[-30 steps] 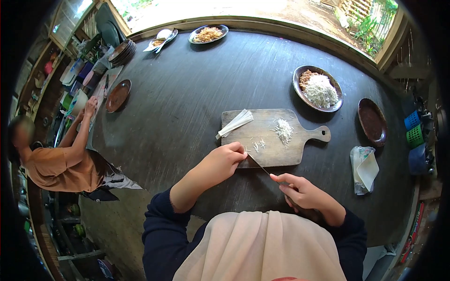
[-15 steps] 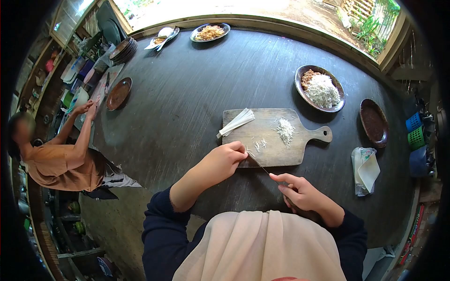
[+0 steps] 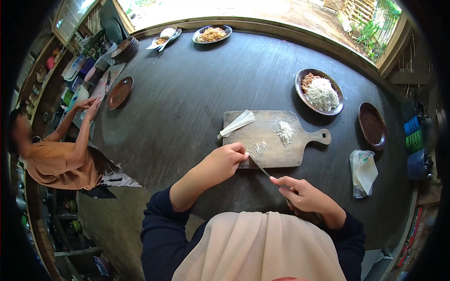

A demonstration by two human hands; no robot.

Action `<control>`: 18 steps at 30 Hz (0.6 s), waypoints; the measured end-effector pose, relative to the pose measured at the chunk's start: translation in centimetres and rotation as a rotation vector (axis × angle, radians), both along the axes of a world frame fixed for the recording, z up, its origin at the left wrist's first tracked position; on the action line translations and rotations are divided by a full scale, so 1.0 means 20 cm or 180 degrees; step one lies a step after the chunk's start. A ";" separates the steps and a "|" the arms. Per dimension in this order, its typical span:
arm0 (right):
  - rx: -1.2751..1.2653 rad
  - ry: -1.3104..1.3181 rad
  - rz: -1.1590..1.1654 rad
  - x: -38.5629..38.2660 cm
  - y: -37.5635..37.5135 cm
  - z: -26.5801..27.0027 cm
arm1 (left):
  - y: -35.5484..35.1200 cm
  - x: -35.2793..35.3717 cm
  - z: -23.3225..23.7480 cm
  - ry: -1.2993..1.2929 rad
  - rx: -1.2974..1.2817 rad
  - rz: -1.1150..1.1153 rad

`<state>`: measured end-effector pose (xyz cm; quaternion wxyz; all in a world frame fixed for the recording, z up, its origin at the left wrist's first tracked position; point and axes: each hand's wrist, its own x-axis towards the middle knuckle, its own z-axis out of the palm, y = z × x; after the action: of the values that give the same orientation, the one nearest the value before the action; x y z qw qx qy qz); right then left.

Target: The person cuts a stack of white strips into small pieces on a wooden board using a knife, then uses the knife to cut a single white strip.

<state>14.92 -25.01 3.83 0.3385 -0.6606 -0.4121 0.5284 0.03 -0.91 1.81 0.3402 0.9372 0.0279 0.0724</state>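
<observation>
My right hand (image 3: 303, 193) is closed round the handle of a knife (image 3: 259, 166), whose thin blade slants up to the near edge of a wooden cutting board (image 3: 276, 157). At the board's near left corner my left hand (image 3: 229, 157) is closed, fingertips pinched beside the knife tip; whatever they hold is hidden. Small white shreds (image 3: 260, 145) lie just beyond those fingertips. Farther right on the board is a larger heap of white shreds (image 3: 284, 133). Pale flat strips (image 3: 236, 123) lie stacked over its far left corner.
A plate (image 3: 300, 89) of white shreds and brown food stands beyond the board. An oval brown dish (image 3: 373, 125) and a plastic packet with pale sheets (image 3: 363, 174) lie to the right. Noodle-like food fills a far plate (image 3: 211, 34). Another person (image 3: 65, 159) works at the left.
The knife blade has turned slightly and shows more of its flat side. My right hand has shifted a little; my left hand stays at the board's corner.
</observation>
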 end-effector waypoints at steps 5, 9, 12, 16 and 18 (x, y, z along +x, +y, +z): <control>0.0219 0.0263 -0.0291 -0.02 0.00 -0.10 | 0.00 0.00 -0.01 -0.0016 0.0058 -0.0039; 0.0132 0.0320 -0.0276 -0.03 0.01 -0.08 | 0.00 0.00 0.00 -0.0024 0.0046 -0.0059; 0.0141 0.0335 -0.0255 -0.03 0.00 -0.08 | 0.00 0.00 0.00 0.0003 0.0074 -0.0059; 0.0060 0.0463 -0.0183 -0.02 0.01 -0.07 | 0.00 0.00 0.00 0.0017 0.0045 -0.0037; 0.0029 0.0496 -0.0201 -0.01 0.01 -0.07 | 0.00 0.00 -0.01 0.0007 0.0059 -0.0039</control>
<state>14.64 -24.83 2.48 0.3890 -0.6286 -0.3658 0.5655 0.02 -0.93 1.70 0.3319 0.9405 0.0219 0.0695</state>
